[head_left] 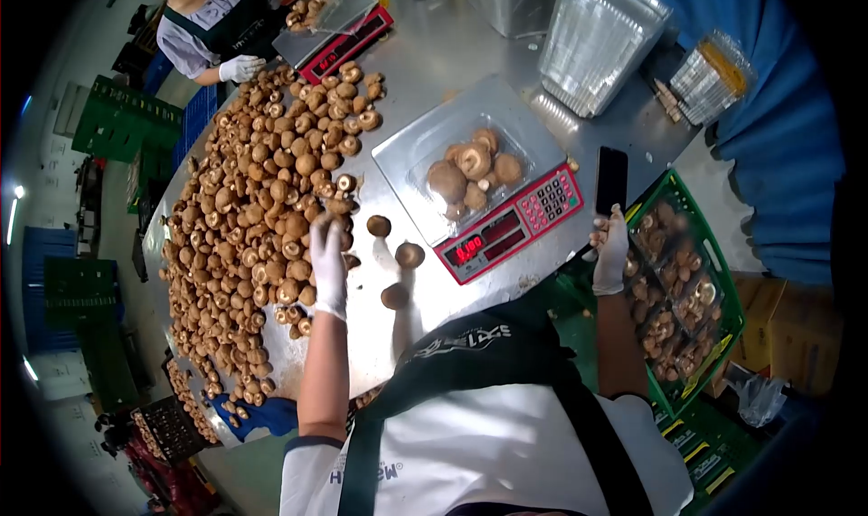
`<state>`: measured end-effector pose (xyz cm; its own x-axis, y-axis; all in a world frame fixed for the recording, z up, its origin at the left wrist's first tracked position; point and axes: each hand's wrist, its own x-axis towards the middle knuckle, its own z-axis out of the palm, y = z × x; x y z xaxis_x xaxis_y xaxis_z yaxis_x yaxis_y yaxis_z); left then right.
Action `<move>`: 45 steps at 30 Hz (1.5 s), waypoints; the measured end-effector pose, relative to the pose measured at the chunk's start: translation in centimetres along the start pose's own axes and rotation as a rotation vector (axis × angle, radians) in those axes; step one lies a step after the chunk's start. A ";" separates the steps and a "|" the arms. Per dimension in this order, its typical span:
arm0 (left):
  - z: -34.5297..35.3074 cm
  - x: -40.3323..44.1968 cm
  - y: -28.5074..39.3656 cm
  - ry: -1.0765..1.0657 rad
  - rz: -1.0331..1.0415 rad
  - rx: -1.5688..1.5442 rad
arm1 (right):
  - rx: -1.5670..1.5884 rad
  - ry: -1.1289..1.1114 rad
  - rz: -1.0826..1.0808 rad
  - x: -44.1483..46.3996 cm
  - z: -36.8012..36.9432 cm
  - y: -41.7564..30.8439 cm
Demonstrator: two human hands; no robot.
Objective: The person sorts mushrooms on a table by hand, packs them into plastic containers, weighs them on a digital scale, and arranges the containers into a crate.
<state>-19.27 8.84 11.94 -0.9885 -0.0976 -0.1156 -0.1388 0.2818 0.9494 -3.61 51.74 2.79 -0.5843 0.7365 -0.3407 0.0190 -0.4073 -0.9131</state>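
Observation:
My left hand [328, 263], in a white glove, is at the right edge of a big pile of brown mushrooms [262, 199], fingers stretched out and slightly apart. Nothing shows in it. Several loose mushrooms lie just right of it. A red scale [515, 231] reading about 0.180 bears a clear tray [520, 145] of mushrooms. At the table's right edge, my right hand [611, 252], also gloved, has its fingertips curled together just below a black phone [612, 180]; what they hold, if anything, is too small to name.
Stacked clear trays [601, 41] stand at the back right, with a smaller stack [710, 77] beside them. A green crate [737, 312] of packed mushrooms is at the right. Across the table, a person [212, 28] is beside another red scale [346, 46].

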 end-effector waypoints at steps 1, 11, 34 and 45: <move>0.2 0.9 1.1 0.010 0.090 0.024 | -0.027 0.014 0.020 -1.4 0.1 -1.0; 14.7 1.1 6.2 -0.426 0.739 0.950 | 0.259 -0.370 0.170 -7.0 2.1 3.2; 10.6 -10.8 0.2 -0.964 0.318 0.396 | -1.450 1.309 -0.119 -6.0 -29.3 0.8; 4.6 -14.0 -1.0 -0.637 0.049 0.423 | -0.989 0.628 -0.852 18.5 -25.3 -12.5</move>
<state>-5.56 14.27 11.26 -0.8201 0.4572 -0.3440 0.0215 0.6254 0.7800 5.88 84.14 2.22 -0.2632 0.7769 0.5719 0.5475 0.6084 -0.5745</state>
